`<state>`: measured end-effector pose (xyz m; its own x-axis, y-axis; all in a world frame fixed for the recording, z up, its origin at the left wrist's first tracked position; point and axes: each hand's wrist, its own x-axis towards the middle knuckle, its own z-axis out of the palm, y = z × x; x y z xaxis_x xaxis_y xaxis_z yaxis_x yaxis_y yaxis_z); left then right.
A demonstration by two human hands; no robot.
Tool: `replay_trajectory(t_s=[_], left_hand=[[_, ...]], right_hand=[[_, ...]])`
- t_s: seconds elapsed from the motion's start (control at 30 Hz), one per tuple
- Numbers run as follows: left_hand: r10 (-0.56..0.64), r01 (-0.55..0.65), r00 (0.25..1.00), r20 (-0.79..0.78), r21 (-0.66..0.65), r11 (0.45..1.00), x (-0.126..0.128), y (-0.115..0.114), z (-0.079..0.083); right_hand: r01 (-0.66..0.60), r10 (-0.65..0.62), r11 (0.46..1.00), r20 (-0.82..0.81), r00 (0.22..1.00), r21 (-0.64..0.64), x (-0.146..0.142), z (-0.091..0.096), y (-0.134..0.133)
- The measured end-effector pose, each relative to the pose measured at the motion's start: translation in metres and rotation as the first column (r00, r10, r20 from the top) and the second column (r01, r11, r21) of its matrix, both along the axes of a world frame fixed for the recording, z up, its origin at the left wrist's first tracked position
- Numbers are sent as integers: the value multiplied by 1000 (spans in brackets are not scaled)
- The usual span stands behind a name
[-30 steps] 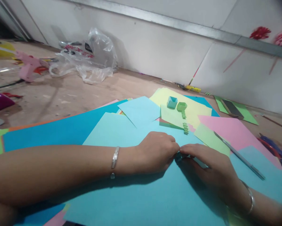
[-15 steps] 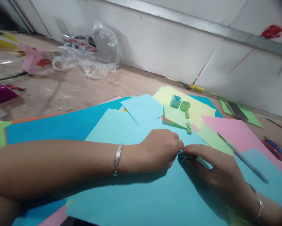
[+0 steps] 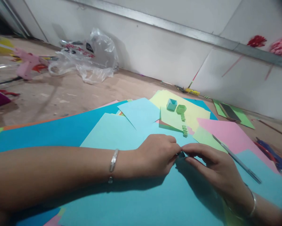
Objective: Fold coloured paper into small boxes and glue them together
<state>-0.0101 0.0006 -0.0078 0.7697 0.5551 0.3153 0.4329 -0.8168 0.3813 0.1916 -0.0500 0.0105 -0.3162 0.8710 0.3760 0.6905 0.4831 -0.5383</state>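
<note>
Small blue paper piece — likely light, crushable; hold by edges
Left hand, nine o'clock, curled, apparently pinching it; right hand, three o'clock, arched, lightly pinching it.

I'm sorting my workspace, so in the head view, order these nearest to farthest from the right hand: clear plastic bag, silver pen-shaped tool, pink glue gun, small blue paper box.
1. Silver pen-shaped tool: beside the right hand, on its right.
2. Small blue paper box: ahead, slightly left.
3. Clear plastic bag: farther ahead, left.
4. Pink glue gun: far left.
</note>
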Motion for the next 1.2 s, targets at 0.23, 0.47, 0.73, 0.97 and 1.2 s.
replay_trajectory(t_s=[0.23,0.47,0.73,0.97,1.2], left_hand=[[1,0,998,-60,16,1000,1,1,2],[-25,25,997,-75,3,1000,1,1,3],[89,-49,971,222,-182,982,3,5,-1],[-148,172,867,475,-7,985,1,17,-2],[-423,429,740,522,118,895,2,14,1]], right_hand=[[-4,4,1000,-6,1000,-15,0,-1,0],[24,-27,995,-39,999,-94,-2,0,0],[80,-295,851,-346,891,-520,4,0,11],[-172,-445,609,-513,734,-774,5,1,15],[-454,-422,398,-598,681,-797,4,-1,9]])
